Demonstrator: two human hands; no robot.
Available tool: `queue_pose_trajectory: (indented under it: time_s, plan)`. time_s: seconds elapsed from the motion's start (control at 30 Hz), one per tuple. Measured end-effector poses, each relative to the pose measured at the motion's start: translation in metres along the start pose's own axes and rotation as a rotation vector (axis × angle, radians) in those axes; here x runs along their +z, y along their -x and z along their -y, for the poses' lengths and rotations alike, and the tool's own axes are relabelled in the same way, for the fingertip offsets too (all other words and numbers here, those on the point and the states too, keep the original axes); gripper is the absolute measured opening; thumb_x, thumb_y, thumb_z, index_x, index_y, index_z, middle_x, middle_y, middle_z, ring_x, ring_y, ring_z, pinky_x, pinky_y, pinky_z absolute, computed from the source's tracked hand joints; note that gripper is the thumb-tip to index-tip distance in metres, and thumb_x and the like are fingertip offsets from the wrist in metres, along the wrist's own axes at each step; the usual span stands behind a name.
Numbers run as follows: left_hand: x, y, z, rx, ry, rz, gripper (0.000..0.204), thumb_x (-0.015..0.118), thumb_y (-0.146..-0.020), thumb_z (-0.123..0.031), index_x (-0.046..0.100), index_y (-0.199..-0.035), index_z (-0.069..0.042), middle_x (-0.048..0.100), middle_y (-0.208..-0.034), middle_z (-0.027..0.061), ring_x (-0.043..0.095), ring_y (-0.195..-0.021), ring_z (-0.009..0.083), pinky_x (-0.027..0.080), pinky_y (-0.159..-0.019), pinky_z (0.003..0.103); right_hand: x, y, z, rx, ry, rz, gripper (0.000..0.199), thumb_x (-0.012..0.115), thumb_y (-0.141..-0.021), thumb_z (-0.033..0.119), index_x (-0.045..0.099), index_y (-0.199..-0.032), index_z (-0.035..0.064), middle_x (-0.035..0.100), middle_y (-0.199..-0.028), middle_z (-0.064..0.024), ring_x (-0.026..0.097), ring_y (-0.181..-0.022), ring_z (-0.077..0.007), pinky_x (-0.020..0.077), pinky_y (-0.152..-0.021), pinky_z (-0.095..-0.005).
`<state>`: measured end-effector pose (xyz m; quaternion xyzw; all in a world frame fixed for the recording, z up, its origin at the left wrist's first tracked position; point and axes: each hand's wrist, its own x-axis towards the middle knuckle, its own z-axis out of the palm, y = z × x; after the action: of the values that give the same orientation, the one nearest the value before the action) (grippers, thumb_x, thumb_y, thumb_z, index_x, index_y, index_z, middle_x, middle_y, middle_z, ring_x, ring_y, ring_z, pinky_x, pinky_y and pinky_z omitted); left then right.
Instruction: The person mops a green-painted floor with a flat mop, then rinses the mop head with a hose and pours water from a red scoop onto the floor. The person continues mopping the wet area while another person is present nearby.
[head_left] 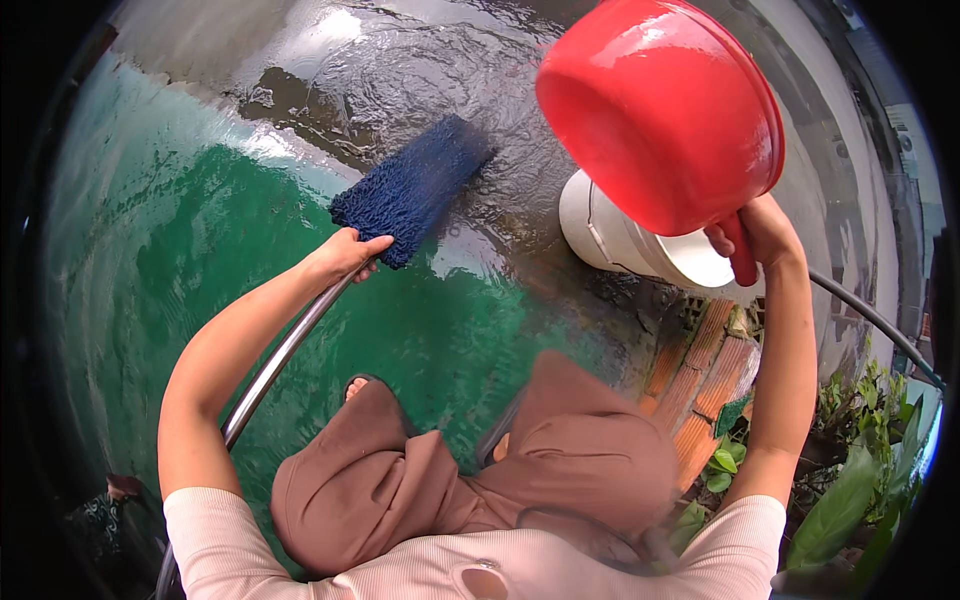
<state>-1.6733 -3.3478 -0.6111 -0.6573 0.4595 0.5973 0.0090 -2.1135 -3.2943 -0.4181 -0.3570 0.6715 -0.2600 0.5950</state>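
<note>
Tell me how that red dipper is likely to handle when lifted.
The red dipper is probably stiff, as its smooth wall keeps an even, rounded shape. Its glossy surface may turn slippery if wet. It will likely feel lopsided and tend to twist, since its wide bulk sits at one end of the handle.

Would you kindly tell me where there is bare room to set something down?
Wet green floor lies bare left of the blue mop head, and between that and the brown trousers. The right is crowded: red dipper, white bucket, bricks, plants.
</note>
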Motion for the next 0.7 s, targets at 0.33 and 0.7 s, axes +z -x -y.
queue_pose_trajectory:
  time_s: [0.33,0.7]
  plan:
    - [0.022,0.003,0.006,-0.032,-0.018,-0.050,0.044,0.064,-0.079,-0.041,0.052,-0.069,0.000,0.053,-0.057,0.0064,0.049,-0.041,0.0120,0.039,-0.038,0.025,-0.073,-0.073,-0.081,0.147,1.541,-0.341,0.068,0.052,-0.085,0.031,0.014,-0.140,0.0202,0.063,-0.093,-0.0169,0.061,-0.087,-0.0310,0.0475,-0.075,-0.0414]
    - [0.026,0.012,-0.013,-0.096,-0.064,-0.062,0.042,0.063,-0.079,-0.043,0.051,-0.071,-0.003,0.054,-0.058,0.0052,0.048,-0.041,0.0119,0.037,-0.037,0.024,-0.070,-0.167,-0.233,0.030,1.857,-0.278,0.079,0.050,-0.084,0.015,-0.001,-0.139,0.0391,0.055,-0.094,-0.0164,0.055,-0.078,-0.0283,0.0446,-0.065,-0.0441]
